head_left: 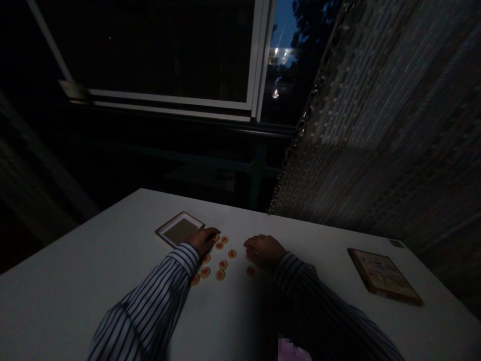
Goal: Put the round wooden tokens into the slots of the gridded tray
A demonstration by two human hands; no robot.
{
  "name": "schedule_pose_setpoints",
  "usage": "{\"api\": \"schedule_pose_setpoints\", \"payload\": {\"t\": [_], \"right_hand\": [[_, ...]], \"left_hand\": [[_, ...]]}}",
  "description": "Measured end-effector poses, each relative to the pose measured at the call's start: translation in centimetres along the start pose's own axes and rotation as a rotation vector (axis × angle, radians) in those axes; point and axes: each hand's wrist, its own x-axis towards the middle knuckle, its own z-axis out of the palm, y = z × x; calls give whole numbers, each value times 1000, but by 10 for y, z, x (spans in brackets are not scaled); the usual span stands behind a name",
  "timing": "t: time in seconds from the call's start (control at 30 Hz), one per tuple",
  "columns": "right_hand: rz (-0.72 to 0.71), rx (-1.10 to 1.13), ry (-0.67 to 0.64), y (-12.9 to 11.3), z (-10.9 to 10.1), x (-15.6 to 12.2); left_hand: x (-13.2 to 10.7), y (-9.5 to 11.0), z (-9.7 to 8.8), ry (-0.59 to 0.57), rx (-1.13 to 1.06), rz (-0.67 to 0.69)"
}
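Several small round pale-yellow game pieces with red marks lie loosely on the white table, among them one piece (232,253) between my hands and another piece (205,272) nearer me. My left hand (202,240) is beside the open tray, its fingers closed around the edge of a round game piece (216,237). To the right, my right hand (265,249) rests on the table with curled fingers; whatever they hold, if anything, is hidden. A shaded game piece (250,271) lies just below that hand.
A shallow framed tray (180,230) lies behind my left hand. At the right is a wooden box lid (383,273) with a printed picture. The white table (93,276) ends near a window (259,60) and a string curtain (338,150). The light is dim.
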Motion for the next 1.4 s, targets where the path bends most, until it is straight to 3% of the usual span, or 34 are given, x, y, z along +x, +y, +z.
{"api": "schedule_pose_setpoints", "payload": {"t": [0.27, 0.43, 1.07, 1.4], "right_hand": [[-16, -3, 56, 0, -5, -7], [-8, -6, 72, 1, -10, -14], [21, 62, 210, 7, -22, -50], [45, 91, 243, 17, -25, -65]], "left_hand": [[-1, 3, 0, 65, 21, -33], [-1, 10, 0, 68, 0, 34], [-19, 76, -12, 157, 38, 161], [-19, 93, -6, 176, 1, 251]]}}
